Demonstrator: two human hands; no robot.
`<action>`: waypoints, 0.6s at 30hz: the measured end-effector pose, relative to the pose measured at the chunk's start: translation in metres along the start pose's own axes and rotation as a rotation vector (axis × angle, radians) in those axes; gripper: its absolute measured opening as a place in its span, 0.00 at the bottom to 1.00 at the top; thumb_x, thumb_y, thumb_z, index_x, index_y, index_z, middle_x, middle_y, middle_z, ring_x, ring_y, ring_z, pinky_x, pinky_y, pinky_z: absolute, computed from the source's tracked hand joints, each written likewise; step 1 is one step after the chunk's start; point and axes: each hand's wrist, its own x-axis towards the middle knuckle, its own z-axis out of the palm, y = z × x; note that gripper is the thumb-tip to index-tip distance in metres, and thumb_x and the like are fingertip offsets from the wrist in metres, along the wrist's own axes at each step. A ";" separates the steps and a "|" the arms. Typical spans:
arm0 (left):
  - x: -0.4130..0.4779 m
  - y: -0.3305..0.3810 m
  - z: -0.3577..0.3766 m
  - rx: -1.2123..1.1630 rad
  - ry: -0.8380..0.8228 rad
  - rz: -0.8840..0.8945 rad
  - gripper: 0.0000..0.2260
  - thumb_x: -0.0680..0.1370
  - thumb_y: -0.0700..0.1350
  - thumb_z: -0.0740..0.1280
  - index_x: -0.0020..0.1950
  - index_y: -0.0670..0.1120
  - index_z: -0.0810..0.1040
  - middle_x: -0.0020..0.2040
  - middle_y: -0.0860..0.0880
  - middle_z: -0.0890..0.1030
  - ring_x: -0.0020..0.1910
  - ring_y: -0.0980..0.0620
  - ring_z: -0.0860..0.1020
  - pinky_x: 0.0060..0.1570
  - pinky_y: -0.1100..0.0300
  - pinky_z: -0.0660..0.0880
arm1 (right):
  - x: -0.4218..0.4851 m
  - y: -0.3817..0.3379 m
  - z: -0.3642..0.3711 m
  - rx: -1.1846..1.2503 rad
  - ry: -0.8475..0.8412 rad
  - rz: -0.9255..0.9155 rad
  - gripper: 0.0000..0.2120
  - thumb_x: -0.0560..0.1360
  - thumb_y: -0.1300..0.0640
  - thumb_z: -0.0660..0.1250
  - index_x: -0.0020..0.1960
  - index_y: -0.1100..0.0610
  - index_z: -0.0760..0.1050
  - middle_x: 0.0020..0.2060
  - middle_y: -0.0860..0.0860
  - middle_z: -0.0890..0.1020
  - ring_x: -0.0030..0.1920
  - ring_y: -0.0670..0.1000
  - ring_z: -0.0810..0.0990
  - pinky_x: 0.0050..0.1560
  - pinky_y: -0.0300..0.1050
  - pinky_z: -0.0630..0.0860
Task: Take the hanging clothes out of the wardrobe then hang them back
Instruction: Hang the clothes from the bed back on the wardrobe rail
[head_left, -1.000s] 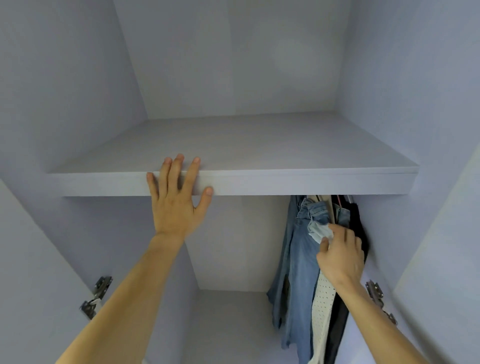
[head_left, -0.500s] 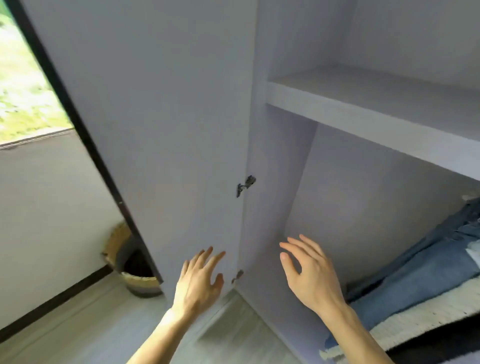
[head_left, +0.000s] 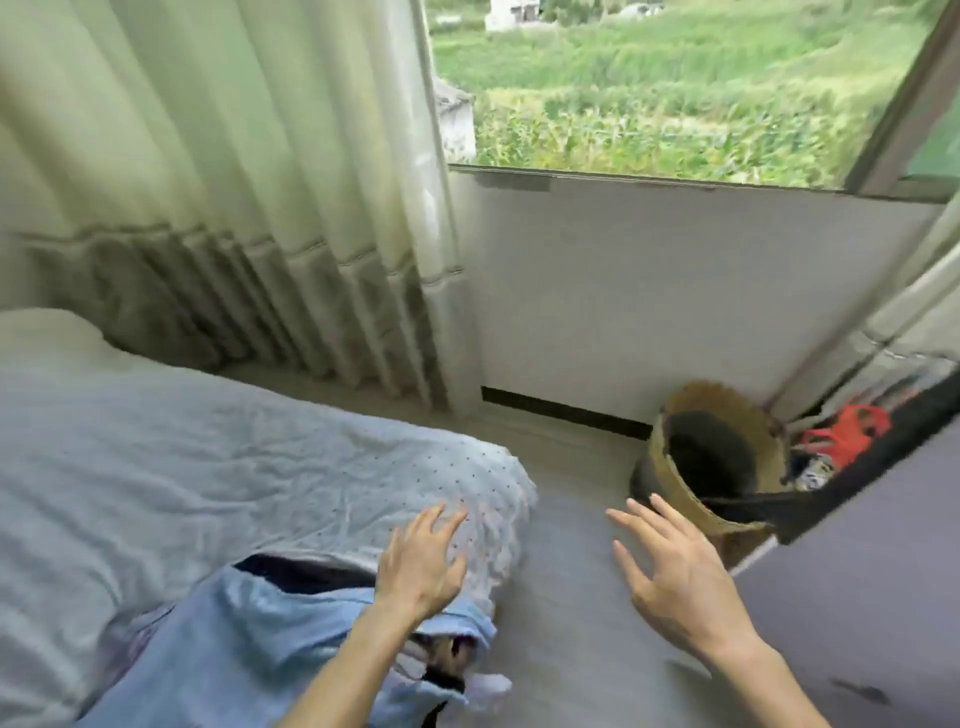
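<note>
A light blue garment (head_left: 249, 634) lies on the bed (head_left: 156, 478) at the lower left, with dark and white fabric showing at its edge near the bed corner. My left hand (head_left: 421, 561) hovers over the bed corner just above this garment, fingers spread and holding nothing. My right hand (head_left: 670, 577) is out over the floor to the right, fingers spread and empty. The open wardrobe door (head_left: 857, 571) fills the lower right. The wardrobe's inside and the hanging clothes are out of view.
A woven basket (head_left: 701, 457) stands on the floor by the wall under the window (head_left: 675, 88). Red and patterned items (head_left: 841, 436) lie behind the door's edge. A pale curtain (head_left: 234, 182) hangs behind the bed. Grey floor (head_left: 561, 623) runs between bed and door.
The view has swung left from the wardrobe's inside to the bed and window. Both hands left the shelf and the hanging clothes and now hover empty over the bed corner and floor.
</note>
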 end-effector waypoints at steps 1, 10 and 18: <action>-0.012 -0.022 -0.003 -0.013 0.017 -0.064 0.29 0.76 0.58 0.53 0.78 0.60 0.59 0.79 0.50 0.61 0.78 0.50 0.59 0.75 0.50 0.58 | 0.009 -0.021 0.007 -0.003 -0.032 -0.053 0.20 0.80 0.42 0.61 0.71 0.41 0.71 0.73 0.42 0.69 0.78 0.46 0.57 0.78 0.49 0.56; -0.124 -0.123 -0.001 -0.196 0.154 -0.550 0.27 0.80 0.54 0.59 0.79 0.59 0.58 0.80 0.50 0.58 0.78 0.50 0.58 0.75 0.52 0.57 | 0.063 -0.146 0.060 -0.019 -0.299 -0.556 0.22 0.81 0.38 0.54 0.74 0.37 0.64 0.76 0.39 0.63 0.79 0.45 0.51 0.79 0.48 0.54; -0.214 -0.152 0.043 -0.306 0.144 -0.883 0.26 0.81 0.56 0.58 0.78 0.62 0.57 0.80 0.51 0.57 0.78 0.51 0.58 0.76 0.49 0.56 | 0.058 -0.197 0.126 -0.033 -0.443 -0.833 0.19 0.80 0.43 0.61 0.71 0.42 0.72 0.72 0.44 0.72 0.78 0.51 0.61 0.75 0.49 0.61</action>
